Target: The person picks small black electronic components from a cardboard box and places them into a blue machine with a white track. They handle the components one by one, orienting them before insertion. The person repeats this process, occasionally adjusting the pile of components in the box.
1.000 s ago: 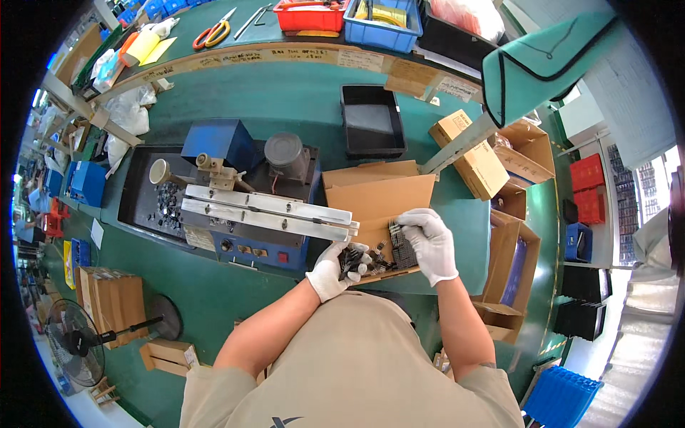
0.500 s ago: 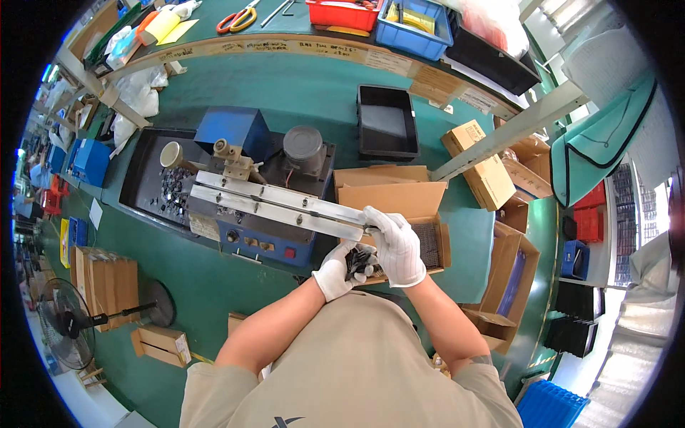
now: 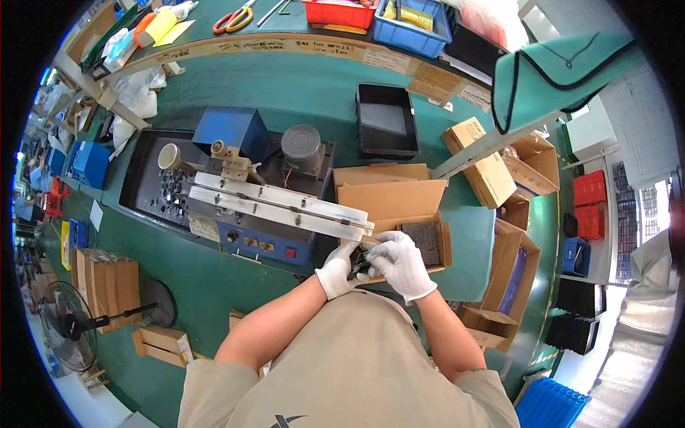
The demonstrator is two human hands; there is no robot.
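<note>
Two white-gloved hands meet just under the near end of a long pale metal rail (image 3: 282, 207) on a green tabletop (image 3: 285, 93): the left hand (image 3: 337, 269) and the right hand (image 3: 401, 265) are both clenched around a small cluster of dark parts (image 3: 359, 261), pinched between the fingertips at the front edge of an open cardboard box (image 3: 396, 214). Inside that box lies one dark gridded tray (image 3: 422, 241); whether its cells are filled is too fine to tell, so the work appears to be somewhere in the middle, with parts in hand and more waiting. To the person's left stand one small fan (image 3: 71, 324), a row of flat brown cartons (image 3: 107, 282) and a single small box (image 3: 160, 344). Beyond the hands sits one blue machine (image 3: 264, 239) carrying the rail, a grey cylindrical motor (image 3: 301, 148) and a blue housing (image 3: 230, 132). A loose heap of dark pieces (image 3: 170, 196), too many to count, lies in the black pan (image 3: 139, 178) beside one white cup (image 3: 169, 156). Farther off are one empty black tray (image 3: 385, 121), one closed brown carton (image 3: 479, 160), one pair of orange scissors (image 3: 232, 18), one red bin (image 3: 339, 13) and one blue bin (image 3: 414, 21)
</note>
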